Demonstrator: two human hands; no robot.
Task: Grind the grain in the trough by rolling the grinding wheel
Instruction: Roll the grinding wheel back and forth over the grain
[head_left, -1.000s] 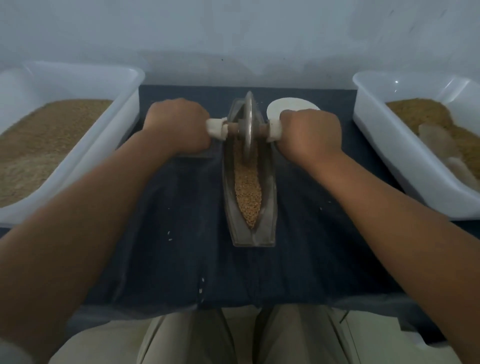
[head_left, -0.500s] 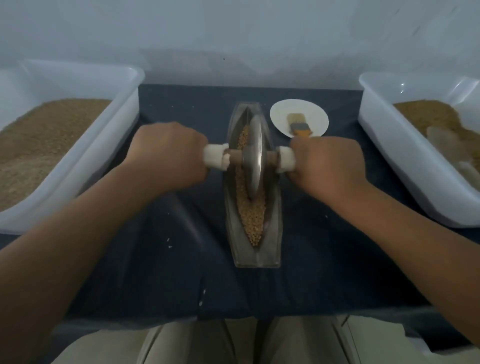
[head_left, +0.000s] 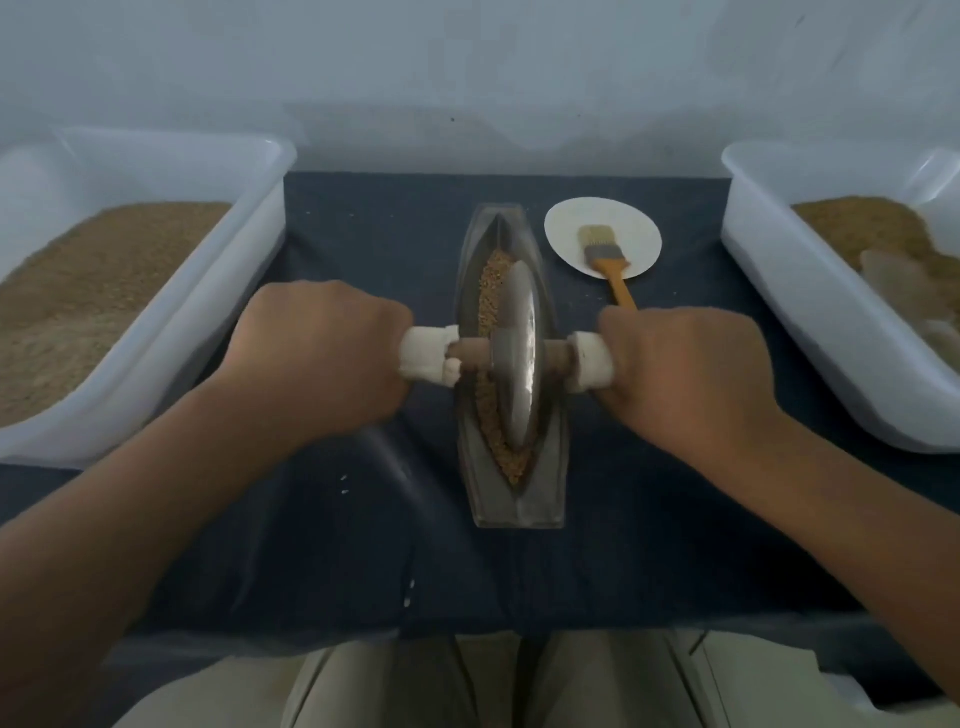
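Observation:
A boat-shaped metal trough (head_left: 545, 499) lies lengthwise on the dark cloth, with tan grain (head_left: 491, 286) along its groove. The metal grinding wheel (head_left: 517, 358) stands upright in the groove, near the trough's middle and toward its near half. A wooden axle runs through the wheel, and both ends are wrapped in white. My left hand (head_left: 322, 353) is closed around the left wrapped end. My right hand (head_left: 680, 364) is closed around the right wrapped end. Grain shows both ahead of the wheel and at the near tip.
A white bin (head_left: 208, 291) of tan grain stands at the left; another white bin (head_left: 810, 306) with grain and a pale scoop at the right. Behind my right hand lies a white plate (head_left: 571, 228) with a brush (head_left: 608, 260). My knees are under the cloth's near edge.
The wheel has rolled from the far end of the trough toward me, with both hands drawing back. The plate and brush, hidden before by my right hand, now show.

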